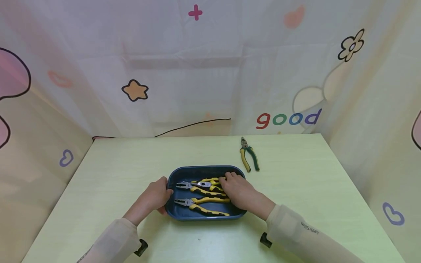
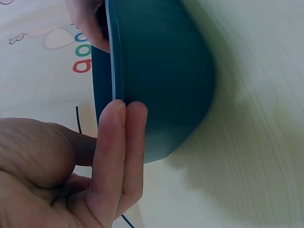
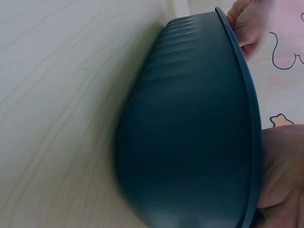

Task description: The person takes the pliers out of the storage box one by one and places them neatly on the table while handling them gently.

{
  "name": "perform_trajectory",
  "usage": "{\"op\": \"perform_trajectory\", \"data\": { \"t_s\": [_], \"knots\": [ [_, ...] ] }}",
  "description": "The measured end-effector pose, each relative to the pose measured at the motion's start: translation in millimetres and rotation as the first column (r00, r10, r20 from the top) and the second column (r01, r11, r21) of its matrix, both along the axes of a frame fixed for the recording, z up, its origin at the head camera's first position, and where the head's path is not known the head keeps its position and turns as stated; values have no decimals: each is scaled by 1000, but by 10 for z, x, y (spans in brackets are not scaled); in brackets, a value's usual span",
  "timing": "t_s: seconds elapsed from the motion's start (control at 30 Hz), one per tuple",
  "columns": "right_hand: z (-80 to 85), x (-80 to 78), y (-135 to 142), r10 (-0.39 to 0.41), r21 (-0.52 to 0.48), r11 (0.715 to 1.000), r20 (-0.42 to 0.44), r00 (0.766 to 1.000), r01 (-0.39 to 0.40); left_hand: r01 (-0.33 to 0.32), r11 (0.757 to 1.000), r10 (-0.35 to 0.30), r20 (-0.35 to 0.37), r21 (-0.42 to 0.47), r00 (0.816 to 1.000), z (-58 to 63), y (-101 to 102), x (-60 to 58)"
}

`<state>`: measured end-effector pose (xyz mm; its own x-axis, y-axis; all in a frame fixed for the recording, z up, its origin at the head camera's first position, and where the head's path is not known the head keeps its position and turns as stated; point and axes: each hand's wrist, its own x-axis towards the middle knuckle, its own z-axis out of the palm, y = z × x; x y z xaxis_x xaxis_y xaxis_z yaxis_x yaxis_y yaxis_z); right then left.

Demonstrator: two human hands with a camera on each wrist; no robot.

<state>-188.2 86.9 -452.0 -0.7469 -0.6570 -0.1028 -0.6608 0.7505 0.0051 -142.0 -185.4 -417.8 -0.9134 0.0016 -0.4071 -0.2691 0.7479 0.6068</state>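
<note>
A dark blue tray (image 1: 205, 218) with rounded corners stands on the table. My left hand (image 1: 157, 195) pinches its left rim, thumb inside and fingers outside, as the left wrist view also shows. Inside lie two combination pliers with yellow and black handles, the front pliers (image 1: 207, 207) and the rear pliers (image 1: 184, 185), jaws to the left. Across the rear ones lie long-nose pliers (image 1: 201, 184). My right hand (image 1: 238, 190) reaches over the tray's right end, its curled fingers on the long-nose pliers' handles. The fingertips are partly hidden.
Pliers with green and yellow handles (image 1: 249, 155) lie on the table behind the tray's right end. A pale wood-grain table (image 1: 131, 153) lies under everything. A printed curtain (image 1: 184, 91) encloses the back and sides.
</note>
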Motion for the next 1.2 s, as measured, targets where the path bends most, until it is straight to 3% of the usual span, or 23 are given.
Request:
{"op": "perform_trajectory", "data": {
  "t_s": [0.3,0.6,0.93,1.2],
  "knots": [
    [-4,-14,-5,-12,-10,1000,24,1000,12,-2,1000,2,-6,-7,1000,-1,15,7],
    [78,-73,15,-16,-39,999,130,991,21,4,1000,-3,9,-16,1000,11,22,6],
    [205,-107,-4,-47,-139,986,278,960,88,-2,1000,2,9,-24,1000,14,6,4],
    [236,-93,-22,-55,-144,983,346,937,111,-1,1000,1,-5,-5,1000,7,18,8]
  ]
}}
